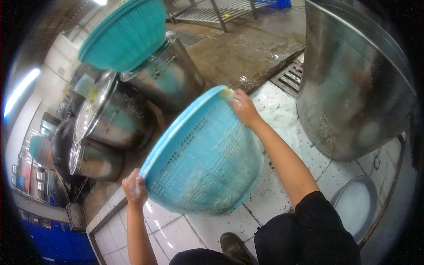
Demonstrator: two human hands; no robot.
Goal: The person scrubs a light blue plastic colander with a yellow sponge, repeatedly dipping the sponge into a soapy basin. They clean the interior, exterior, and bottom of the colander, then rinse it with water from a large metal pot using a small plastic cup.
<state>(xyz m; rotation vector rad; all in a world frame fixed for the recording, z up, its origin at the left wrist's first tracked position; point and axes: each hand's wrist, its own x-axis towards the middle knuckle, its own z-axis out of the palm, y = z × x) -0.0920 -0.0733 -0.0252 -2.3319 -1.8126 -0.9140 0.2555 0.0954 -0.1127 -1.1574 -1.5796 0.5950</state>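
A large light-blue perforated plastic basket (pixel 205 155) is held tilted above a white tiled floor, soapy suds clinging to its side. My left hand (pixel 135 188) grips its rim at the lower left, fingers wet with foam. At the upper right of the same rim, my right hand (pixel 242 105) is closed on the edge, with a yellowish sponge or pad (pixel 227 92) by its fingers; whether the hand presses it is unclear. The basket's inside is mostly hidden from view.
Several steel pots (pixel 107 122) stand at the left, with a teal basket (pixel 126 36) resting over one. A tall steel vat (pixel 351 82) stands right, beside a floor drain grate (pixel 289 79). Below it sits a basin (pixel 354 205) of whitish, foamy liquid. A metal rack (pixel 212 15) stands beyond the wet floor.
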